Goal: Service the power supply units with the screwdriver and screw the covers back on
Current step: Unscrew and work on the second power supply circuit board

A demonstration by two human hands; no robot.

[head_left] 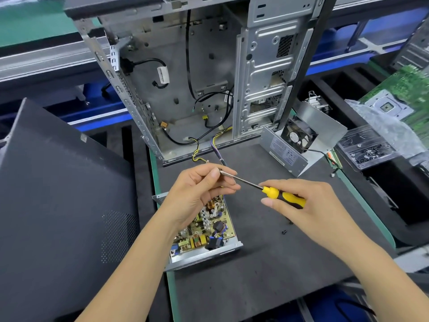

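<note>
Screwdriver (262,188) held level between both hands above the dark mat (267,263): the right hand (311,205) grips its yellow-and-black handle with fingers and thumb curled round it, and the left hand (197,191) pinches the tip of the metal shaft between thumb and fingertips. Whether a screw sits at that tip cannot be told.

Directly beneath the left hand and wrist lies the opened power supply unit (204,235), its circuit board with coils and capacitors facing up inside a low metal tray. Coloured wires (214,147) run from beyond the left hand's fingers up into the computer case (185,77), which stands open ahead of both hands. Just below the right hand, two small dark screws (284,232) lie loose on the mat.

Beyond the right hand, the power supply cover (299,140) with its black fan rests tilted against the case. Farther out on the right-hand side sit a clear plastic tray (366,147) of small parts and a green circuit board (406,94). Out past the left forearm leans a dark side panel (58,194).
</note>
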